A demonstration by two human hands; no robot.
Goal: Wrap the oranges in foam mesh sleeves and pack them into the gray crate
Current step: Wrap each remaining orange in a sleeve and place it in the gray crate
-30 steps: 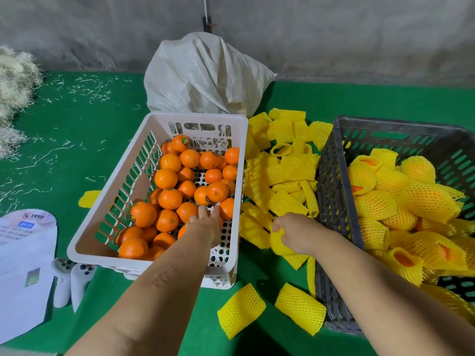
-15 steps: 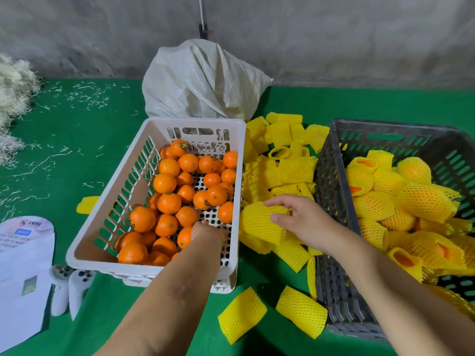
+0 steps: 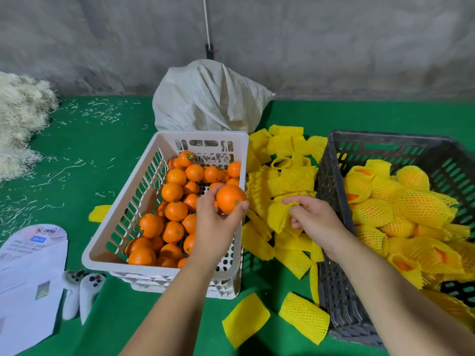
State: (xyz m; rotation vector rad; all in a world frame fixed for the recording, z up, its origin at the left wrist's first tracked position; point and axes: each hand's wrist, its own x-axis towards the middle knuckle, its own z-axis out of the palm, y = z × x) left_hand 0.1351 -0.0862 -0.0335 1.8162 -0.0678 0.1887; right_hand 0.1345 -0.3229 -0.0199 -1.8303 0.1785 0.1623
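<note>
My left hand [image 3: 216,227] grips one orange [image 3: 230,198] lifted above the right rim of the white crate [image 3: 123,214], which holds several bare oranges [image 3: 174,209]. To its right, my right hand [image 3: 314,222] pinches a yellow foam mesh sleeve [image 3: 279,214] over the loose sleeve pile [image 3: 285,176] between the two crates. The gray crate [image 3: 331,201] on the right holds several oranges wrapped in yellow sleeves [image 3: 401,211].
A white woven sack [image 3: 208,98] stands behind the white crate. Two flat sleeves [image 3: 303,317] lie on the green mat near me. Paper sheets [image 3: 28,265] and a white game controller [image 3: 82,291] lie at the left; pale shredded fibre [image 3: 20,119] is heaped far left.
My left hand has come up out of the white crate with an orange. My right hand has taken hold of a sleeve and lifted it off the pile, toward the orange.
</note>
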